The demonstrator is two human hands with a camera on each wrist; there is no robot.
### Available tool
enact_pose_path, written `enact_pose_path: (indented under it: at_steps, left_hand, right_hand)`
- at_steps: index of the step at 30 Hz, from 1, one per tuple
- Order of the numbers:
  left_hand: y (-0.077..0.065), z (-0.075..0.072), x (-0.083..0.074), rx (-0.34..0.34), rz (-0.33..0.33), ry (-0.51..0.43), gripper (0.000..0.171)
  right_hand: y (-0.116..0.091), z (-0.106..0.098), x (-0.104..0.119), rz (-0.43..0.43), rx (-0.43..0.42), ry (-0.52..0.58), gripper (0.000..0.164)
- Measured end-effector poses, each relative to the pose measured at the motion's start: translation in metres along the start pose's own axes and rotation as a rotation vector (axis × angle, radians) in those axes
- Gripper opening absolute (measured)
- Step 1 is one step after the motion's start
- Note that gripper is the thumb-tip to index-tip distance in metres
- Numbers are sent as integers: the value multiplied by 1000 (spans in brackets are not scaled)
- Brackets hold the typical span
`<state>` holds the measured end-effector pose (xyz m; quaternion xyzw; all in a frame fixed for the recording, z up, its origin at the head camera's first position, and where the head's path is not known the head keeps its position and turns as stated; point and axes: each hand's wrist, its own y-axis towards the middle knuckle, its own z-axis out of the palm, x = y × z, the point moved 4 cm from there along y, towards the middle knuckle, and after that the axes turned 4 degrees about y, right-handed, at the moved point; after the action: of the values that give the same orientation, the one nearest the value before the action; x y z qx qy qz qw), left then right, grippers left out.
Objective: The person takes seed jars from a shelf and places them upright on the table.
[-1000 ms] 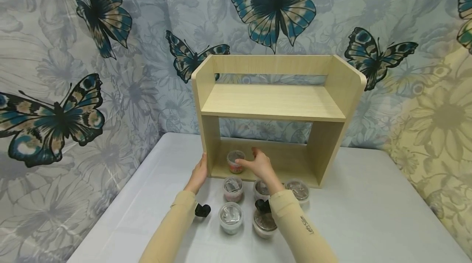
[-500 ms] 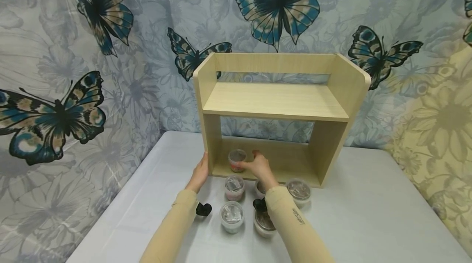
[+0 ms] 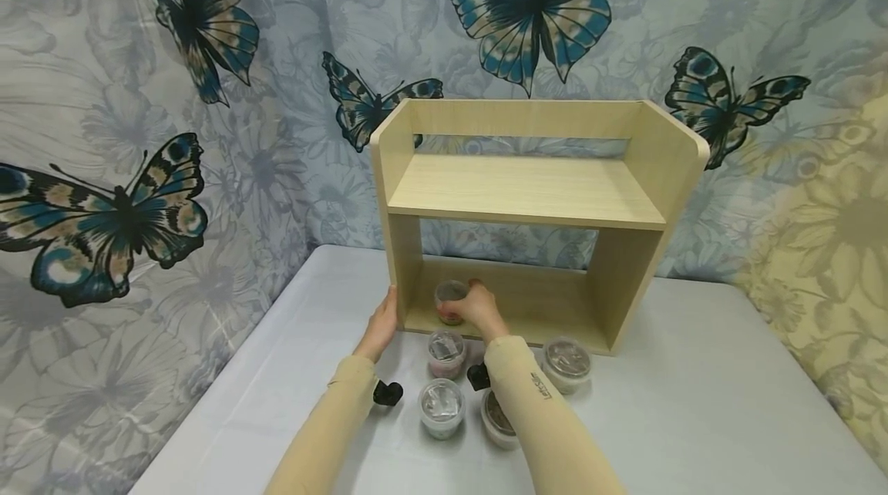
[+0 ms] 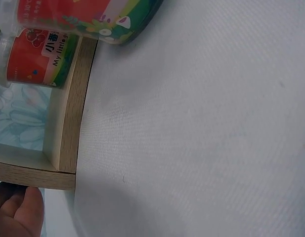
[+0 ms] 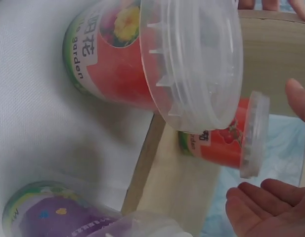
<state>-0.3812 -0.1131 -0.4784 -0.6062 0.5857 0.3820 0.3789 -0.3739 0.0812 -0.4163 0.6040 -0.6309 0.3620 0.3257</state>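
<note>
- Butterfly-printed blue-grey fabric backdrop hangs behind everything, with a yellow flowered stretch at the right.
- Pale grey cloth-covered surface carries all the rest.
- Light wooden two-tier shelf unit stands upright at the back of the surface; upper board bare.
- Left hand rests against the outer face of the shelf unit's left side panel, fingers straight and relaxed, holding nothing (left wrist view shows only fingertips beside the wooden edge).
- Right hand is inside the lower compartment, just beside the small clear-lidded plastic pot with a red label. In the right wrist view the fingers lie loosely spread next to that pot, with a gap showing; no grip seen.
- That red-labelled pot stands upright on the lower board, towards its left end.
- Four more small lidded plastic pots sit on the surface just before the shelf unit, one partly hidden by the right sleeve.
</note>
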Motion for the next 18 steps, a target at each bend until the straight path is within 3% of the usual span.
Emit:
enact_pose_path:
  at_steps: [11, 18]
  left_hand:
    - [-1, -1, -2, -5, -1, 15, 90]
    - [-1, 0, -2, 0, -10, 4, 90]
  right_hand:
    - [5, 12, -3, -7, -49, -77, 77]
    - [4, 18, -4, -3, -51, -28, 83]
